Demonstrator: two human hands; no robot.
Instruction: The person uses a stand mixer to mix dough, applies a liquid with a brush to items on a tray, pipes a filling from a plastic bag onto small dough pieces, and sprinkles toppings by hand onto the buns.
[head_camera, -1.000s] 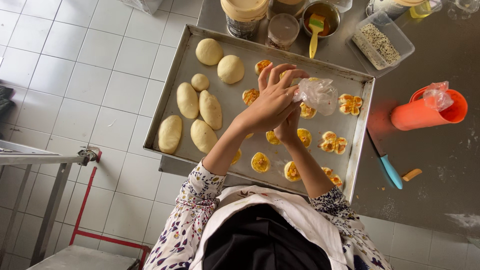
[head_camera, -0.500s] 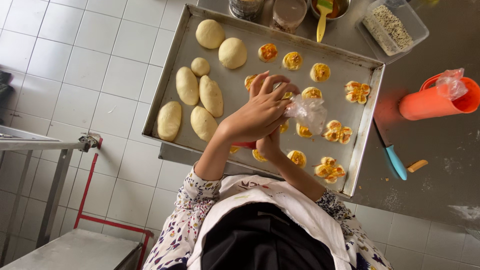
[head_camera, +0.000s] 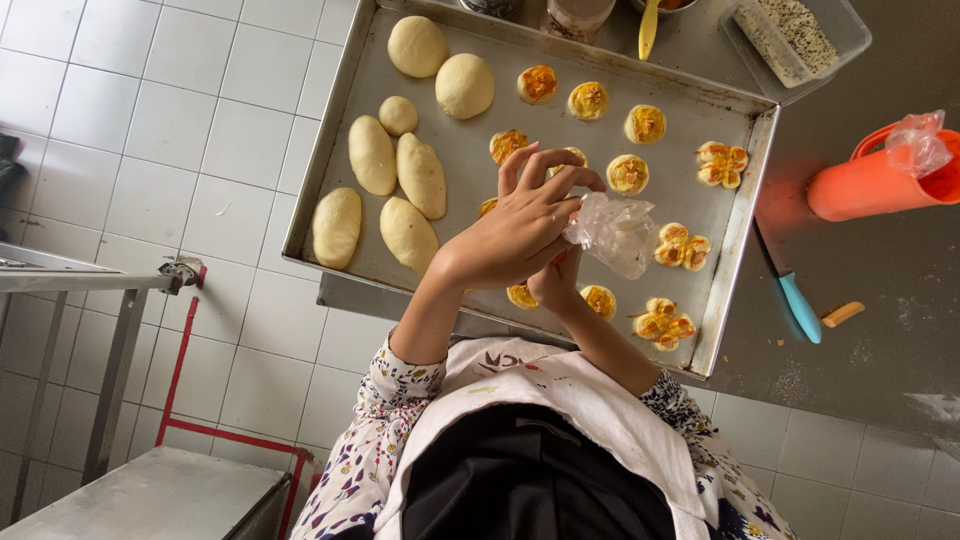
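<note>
My left hand (head_camera: 505, 235) hovers over the middle of a metal baking tray (head_camera: 735, 215), its fingertips pinching a small clear plastic bag (head_camera: 615, 232). Under it, my right hand (head_camera: 553, 285) is mostly hidden and curls around the same bag from below. On the right half of the tray lie small round and flower-shaped pastries with orange centres (head_camera: 680, 245). One pastry (head_camera: 598, 300) sits just below my hands. Plain oval and round dough pieces (head_camera: 420, 175) fill the tray's left half.
An orange jug (head_camera: 870, 180) with a plastic bag in it lies right of the tray. A blue-handled knife (head_camera: 795, 300) rests near it on the grey counter. A clear tub of seeds (head_camera: 795, 35) and jars stand beyond the tray. A white tiled floor and a metal frame (head_camera: 110, 290) are at left.
Both hands with the bag have shifted a little toward the tray's near side. The view has drifted, so the tray now sits higher in the frame.
</note>
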